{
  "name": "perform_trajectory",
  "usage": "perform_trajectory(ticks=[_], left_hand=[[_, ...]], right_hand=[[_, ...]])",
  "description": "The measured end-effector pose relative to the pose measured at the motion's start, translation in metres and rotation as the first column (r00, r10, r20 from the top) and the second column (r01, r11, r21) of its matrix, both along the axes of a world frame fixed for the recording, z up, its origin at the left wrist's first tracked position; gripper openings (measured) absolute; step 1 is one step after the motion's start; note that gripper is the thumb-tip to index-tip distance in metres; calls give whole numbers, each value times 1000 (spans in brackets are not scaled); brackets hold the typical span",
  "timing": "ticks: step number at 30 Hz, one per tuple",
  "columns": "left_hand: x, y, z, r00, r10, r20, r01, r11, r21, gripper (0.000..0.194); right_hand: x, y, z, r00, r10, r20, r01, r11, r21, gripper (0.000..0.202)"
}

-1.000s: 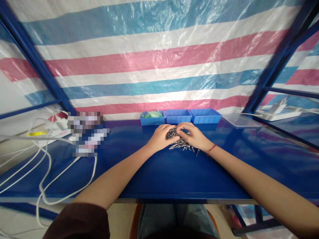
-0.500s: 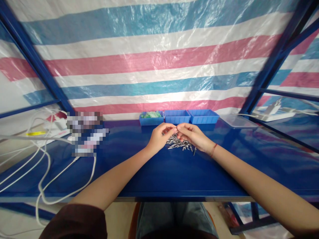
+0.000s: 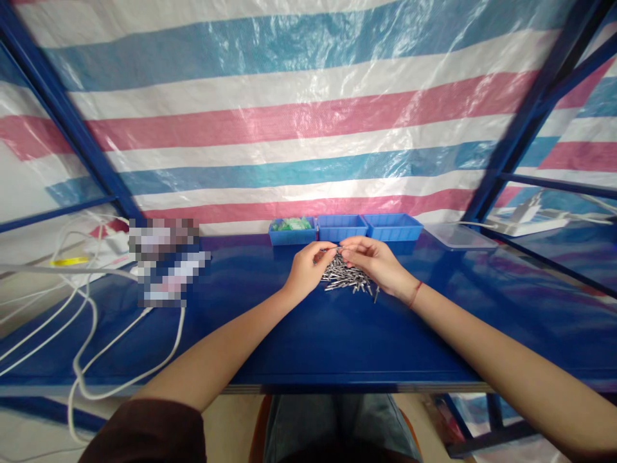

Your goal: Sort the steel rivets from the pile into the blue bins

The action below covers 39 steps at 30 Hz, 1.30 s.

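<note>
A heap of thin, silvery metal pins (image 3: 349, 278), perhaps rivets or small shafts, lies on the blue table (image 3: 308, 341). Just above the heap, my left hand (image 3: 311, 265) and my right hand (image 3: 373, 260) meet with their fingertips close together. Each pinches thumb against fingers. Between them shows a small thin metal pin (image 3: 339, 249), held at its two ends; its exact kind is too small to make out. The fingers cover the far part of the heap.
Behind my hands stand three blue bins in a row: the left bin (image 3: 274, 238) with green pieces, the middle bin (image 3: 342, 231) and the right bin (image 3: 394, 229). A clear plastic lid (image 3: 460, 238) lies to the right. White cables (image 3: 94, 328) trail over the table's left side.
My fingertips have shifted slightly apart, and the metal pin between them shows more clearly. The heap and the bins stay as they were.
</note>
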State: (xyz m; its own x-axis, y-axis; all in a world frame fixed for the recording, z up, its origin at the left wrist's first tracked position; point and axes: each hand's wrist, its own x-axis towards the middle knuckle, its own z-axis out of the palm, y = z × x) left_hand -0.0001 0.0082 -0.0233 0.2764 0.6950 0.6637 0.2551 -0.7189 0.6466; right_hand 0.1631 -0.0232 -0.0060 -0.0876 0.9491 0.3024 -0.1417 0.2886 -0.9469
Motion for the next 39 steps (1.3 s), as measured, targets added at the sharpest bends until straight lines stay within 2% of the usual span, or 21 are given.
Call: perform_trajectory(ticks=[3,6,9,13,15,18,20,22,24,30,33,35,37,39], left_hand=[[0,1,-2,999,-20,-40,21,1000,20,19],[-1,5,-1,992,-33,-120,41,997,70,20],[-5,17,4,982,13,-188,9,993,117,23],[-20,35,9,953,108,-282,-57,981,183,25],[-29,39,10,926,91,-366,-24,983,184,23],[-39,38,10,873,13,-488,56,990,128,22],[-44,37,11,837,-10,-547,80,991,104,23],[-47,36,12,816,-7,-578,71,994,88,21],[-47,37,13,804,-25,-594,71,996,55,18],[-44,40,8,786,-72,-614,83,996,-11,17],[-42,38,9,807,-73,-586,114,993,32,14],[-41,33,12,835,-48,-547,111,990,83,13],[-38,27,17,869,-31,-494,108,986,129,14],[-33,22,19,904,-31,-427,109,981,158,15]], right_hand=[[-3,-4,1,990,-43,132,31,995,95,26],[-2,-3,2,933,-195,301,118,960,256,17],[6,15,8,806,-422,414,239,873,424,9],[26,64,18,564,-665,490,384,736,557,8],[34,90,21,473,-713,517,427,699,573,9],[37,117,18,382,-698,607,433,715,550,13],[35,122,13,339,-681,649,425,726,540,21],[33,116,8,332,-682,652,416,726,547,27],[30,102,4,363,-676,641,389,735,555,28],[21,48,-4,495,-546,676,236,833,500,20],[10,31,-6,575,-455,680,200,884,422,15],[2,23,-4,604,-386,697,132,911,390,17],[-5,17,-2,602,-334,725,18,914,406,21],[-9,13,1,578,-310,755,-100,891,443,27]])
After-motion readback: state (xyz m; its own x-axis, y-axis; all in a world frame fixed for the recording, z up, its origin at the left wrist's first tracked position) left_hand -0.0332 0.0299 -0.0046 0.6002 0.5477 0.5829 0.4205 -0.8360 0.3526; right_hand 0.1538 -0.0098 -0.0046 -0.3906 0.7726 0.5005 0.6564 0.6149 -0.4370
